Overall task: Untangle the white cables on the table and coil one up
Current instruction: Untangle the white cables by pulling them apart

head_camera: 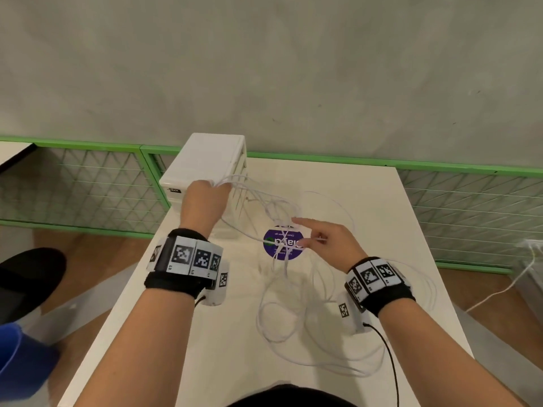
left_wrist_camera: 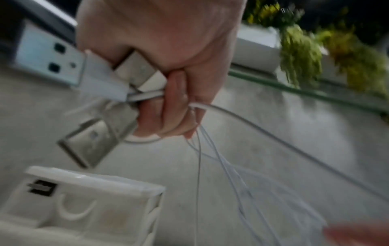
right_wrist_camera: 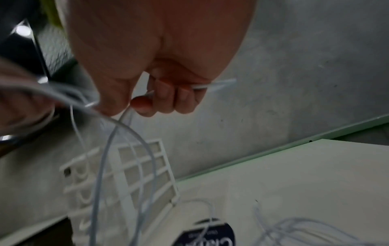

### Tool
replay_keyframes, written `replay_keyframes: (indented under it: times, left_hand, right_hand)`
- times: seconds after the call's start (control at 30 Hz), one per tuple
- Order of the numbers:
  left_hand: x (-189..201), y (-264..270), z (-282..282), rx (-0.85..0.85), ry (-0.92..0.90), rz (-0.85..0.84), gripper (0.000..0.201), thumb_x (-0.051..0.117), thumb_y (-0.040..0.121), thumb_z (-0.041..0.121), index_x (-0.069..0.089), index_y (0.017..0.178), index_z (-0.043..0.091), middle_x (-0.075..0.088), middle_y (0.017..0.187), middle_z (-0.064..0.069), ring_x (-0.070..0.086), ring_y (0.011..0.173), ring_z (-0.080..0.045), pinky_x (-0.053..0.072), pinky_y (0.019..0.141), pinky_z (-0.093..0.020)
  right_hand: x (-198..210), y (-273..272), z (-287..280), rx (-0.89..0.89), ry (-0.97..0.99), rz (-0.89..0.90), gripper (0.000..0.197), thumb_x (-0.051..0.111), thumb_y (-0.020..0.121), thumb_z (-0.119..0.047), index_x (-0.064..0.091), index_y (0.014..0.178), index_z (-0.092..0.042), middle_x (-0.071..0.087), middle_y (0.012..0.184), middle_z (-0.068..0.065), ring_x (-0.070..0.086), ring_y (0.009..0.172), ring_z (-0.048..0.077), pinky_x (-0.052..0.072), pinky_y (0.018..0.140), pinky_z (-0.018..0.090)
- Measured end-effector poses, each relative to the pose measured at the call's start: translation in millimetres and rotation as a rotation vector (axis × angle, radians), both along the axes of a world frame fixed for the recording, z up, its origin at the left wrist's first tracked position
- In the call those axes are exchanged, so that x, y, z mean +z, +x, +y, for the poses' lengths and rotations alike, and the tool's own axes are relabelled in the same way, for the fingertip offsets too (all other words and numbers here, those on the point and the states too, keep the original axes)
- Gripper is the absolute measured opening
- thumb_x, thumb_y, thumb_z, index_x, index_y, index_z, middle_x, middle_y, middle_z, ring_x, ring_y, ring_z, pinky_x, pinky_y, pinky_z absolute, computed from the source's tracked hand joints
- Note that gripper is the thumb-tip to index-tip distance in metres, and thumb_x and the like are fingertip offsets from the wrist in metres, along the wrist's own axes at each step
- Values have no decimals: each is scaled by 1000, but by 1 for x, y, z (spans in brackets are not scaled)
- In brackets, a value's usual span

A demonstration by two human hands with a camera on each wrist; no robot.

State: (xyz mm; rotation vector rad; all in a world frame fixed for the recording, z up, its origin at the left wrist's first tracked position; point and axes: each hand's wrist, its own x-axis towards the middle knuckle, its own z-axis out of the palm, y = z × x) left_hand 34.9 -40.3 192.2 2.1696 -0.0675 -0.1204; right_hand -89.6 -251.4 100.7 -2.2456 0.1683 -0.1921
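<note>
Several thin white cables (head_camera: 293, 304) lie in tangled loops on the white table (head_camera: 205, 333). My left hand (head_camera: 217, 185) is raised beside the white box and grips a bunch of strands that run down to the tangle. In the left wrist view this hand (left_wrist_camera: 174, 103) is curled round the cables, with silver USB plugs (left_wrist_camera: 90, 143) sticking out of the fist. My right hand (head_camera: 307, 235) hovers over the purple sticker, index finger stretched out, pinching one strand. In the right wrist view its fingers (right_wrist_camera: 166, 98) curl round a white cable (right_wrist_camera: 219, 83), and more strands (right_wrist_camera: 126, 149) hang below.
A white lidded box (head_camera: 205, 163) with a grid side stands at the table's far left, close to my left hand. A round purple sticker (head_camera: 283, 243) lies under the cables. A green mesh fence (head_camera: 88, 183) runs behind. Another white cord (head_camera: 514, 286) trails on the floor at the right.
</note>
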Motion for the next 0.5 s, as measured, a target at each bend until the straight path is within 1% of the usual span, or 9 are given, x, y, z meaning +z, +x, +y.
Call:
replay_keyframes:
  times: [0.03,0.07,0.1,0.13,0.17,0.23,0.3,0.4,0.5]
  left_hand:
    - [-8,2,1,24,105,-37,27,51,91,21,50,70,4,48,65,-7,46,67,-26,34,58,-29]
    - [-14,1,0,25,189,-52,26,51,91,22,51,72,4,50,69,-8,48,73,-27,36,64,-30]
    - [-19,-1,-3,-1,232,-43,26,53,91,24,51,74,4,52,72,-8,50,76,-27,37,67,-30]
    - [-24,-5,-9,-55,240,-17,26,57,89,25,51,74,5,52,71,-8,51,74,-27,38,65,-29]
    - [-26,-10,-16,-123,209,23,27,61,87,26,52,72,6,53,67,-6,53,68,-25,39,59,-27]
    - [-27,-24,-31,-265,73,129,27,68,85,25,55,68,8,55,51,4,51,46,-12,37,44,-20]
    - [-28,-36,-45,-365,-61,200,32,67,89,23,53,62,11,47,35,9,40,28,-1,33,37,-19]
    - [-28,-42,-51,-389,-249,192,25,65,91,24,54,73,12,45,44,10,39,31,1,38,43,-23]
    - [-31,-43,-53,-495,-293,174,21,60,94,23,64,88,3,56,43,11,38,35,-4,34,36,-16]
  right_hand:
    - [6,0,0,-33,49,-28,36,69,83,-23,63,115,-40,56,69,-23,54,68,-1,42,70,13]
    - [11,1,1,-41,56,-47,30,71,81,-24,68,110,-34,58,73,-20,56,71,0,45,74,16]
    - [16,3,2,-27,23,-54,25,72,81,-25,71,106,-29,58,75,-17,57,73,3,46,75,21]
    - [21,6,4,0,-32,-49,22,71,82,-24,72,104,-24,56,75,-15,56,73,3,44,74,22]
    - [25,10,7,25,-91,-39,20,70,83,-24,73,102,-20,53,74,-15,53,71,3,40,72,21]
    - [33,17,14,46,-155,-32,15,68,84,-22,74,96,-15,48,72,-11,49,69,7,35,70,22]
    - [42,21,19,26,-174,-74,13,66,85,-20,75,91,-12,49,74,-5,49,71,13,35,70,25]
    - [48,20,20,-67,-110,-157,10,66,85,-22,73,87,-15,54,80,-1,51,72,13,37,68,24]
    - [51,17,16,-179,-13,-262,9,64,87,-22,71,86,-17,57,82,-5,53,74,3,39,68,14]
